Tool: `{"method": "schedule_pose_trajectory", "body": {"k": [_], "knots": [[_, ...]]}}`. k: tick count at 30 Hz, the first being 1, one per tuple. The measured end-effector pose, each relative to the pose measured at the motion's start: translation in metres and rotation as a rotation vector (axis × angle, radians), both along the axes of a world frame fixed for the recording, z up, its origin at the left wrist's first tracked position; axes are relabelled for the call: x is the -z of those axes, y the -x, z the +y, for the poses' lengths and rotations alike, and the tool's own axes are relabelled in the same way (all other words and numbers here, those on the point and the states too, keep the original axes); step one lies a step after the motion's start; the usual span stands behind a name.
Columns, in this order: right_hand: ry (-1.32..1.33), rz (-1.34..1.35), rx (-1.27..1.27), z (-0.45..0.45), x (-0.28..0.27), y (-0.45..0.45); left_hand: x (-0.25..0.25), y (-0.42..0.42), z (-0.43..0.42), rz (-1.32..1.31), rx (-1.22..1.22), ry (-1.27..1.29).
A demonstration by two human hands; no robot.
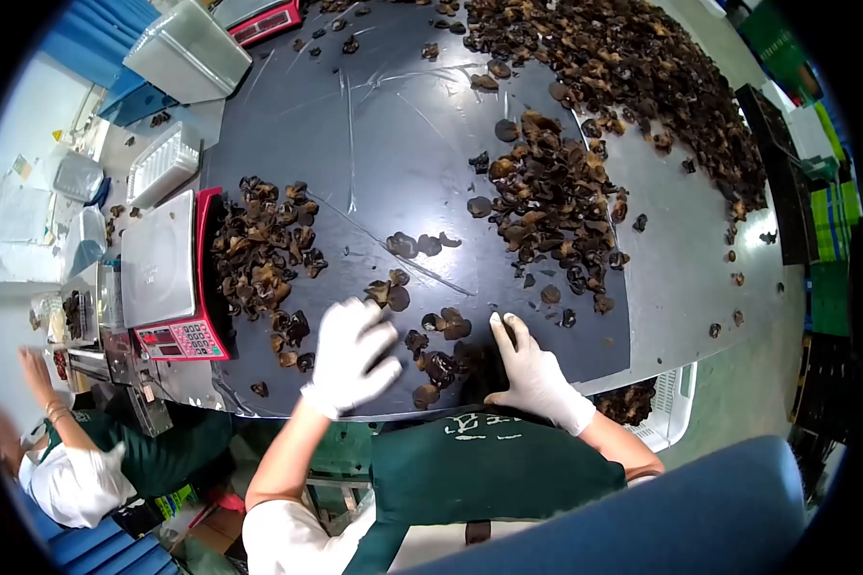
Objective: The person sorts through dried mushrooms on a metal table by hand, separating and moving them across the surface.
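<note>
My left hand (353,356), in a white glove, is just above the dark tabletop, slightly blurred, with its fingers spread and nothing held. Just beyond its fingertips lie a few brown wood ear mushrooms (390,290). My right hand (535,379), gloved too, rests on the table near the front edge with fingers stretched out and thumb apart. Between both hands is a small cluster of wood ears (441,366), beside my right thumb. Larger loose piles of wood ears lie beyond, one at the left (264,244) and one at the right (556,201).
A red scale (163,273) stands at the left, with clear plastic trays (165,165) behind it. A big heap of wood ears (633,77) covers the far right. A white basket (679,407) sits below the table edge. Another person's arm (53,393) is at far left.
</note>
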State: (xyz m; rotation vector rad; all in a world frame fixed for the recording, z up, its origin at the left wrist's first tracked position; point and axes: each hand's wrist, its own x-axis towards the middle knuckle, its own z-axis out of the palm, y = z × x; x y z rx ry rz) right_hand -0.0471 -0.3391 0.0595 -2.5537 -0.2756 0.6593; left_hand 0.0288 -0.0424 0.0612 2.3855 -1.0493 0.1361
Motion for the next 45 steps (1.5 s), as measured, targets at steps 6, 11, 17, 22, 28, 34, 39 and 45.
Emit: {"method": "schedule_pose_trajectory", "body": {"k": [6,11,17,22,28,34,39,45], "knots": [[-0.097,-0.065,-0.086,0.047,0.026,-0.019,0.065,0.094,-0.008,0.049,0.272,-0.343],[-0.371,-0.233,-0.159,0.121,0.059,-0.076,0.088,0.050,0.017,-0.121,-0.109,-0.187],[-0.393,-0.456,-0.042,0.117,-0.011,-0.141,0.055,0.012,0.073,-0.275,-0.714,-0.205],[0.056,-0.495,-0.103,0.090,0.052,-0.170,0.034,0.017,0.007,-0.016,-0.251,-0.012],[-0.713,-0.252,-0.096,0.139,0.045,-0.172,0.091,0.013,-0.045,-0.032,0.127,-0.025],[-0.865,-0.359,0.109,0.125,0.036,-0.191,0.089,-0.056,-0.025,-0.165,-0.272,-0.421],[-0.447,-0.726,0.093,0.106,0.067,-0.193,0.076,-0.113,0.046,-0.238,-0.534,-0.474],[-0.023,-0.674,-0.228,0.148,0.088,-0.150,0.099,-0.142,0.096,-0.351,-0.713,-0.522]]}}
